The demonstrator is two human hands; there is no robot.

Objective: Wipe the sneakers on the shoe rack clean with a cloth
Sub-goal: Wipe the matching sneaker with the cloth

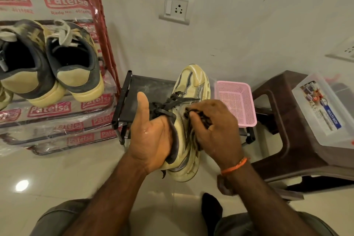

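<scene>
Left hand (151,136) holds cream sneaker (188,120) from inside; fingers hidden in its opening, thumb straight up. Right hand (214,132) presses dark cloth (199,119), mostly hidden under curled fingers, to the shoe's right side. Two more sneakers (51,63), far left on wrapped rack (57,119); the left one is cut off at frame edge.

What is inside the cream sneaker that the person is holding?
The left hand is pushed into the cream sneaker; its fingers are hidden inside, only thumb and palm show. The right hand presses a dark cloth on the outside.
</scene>
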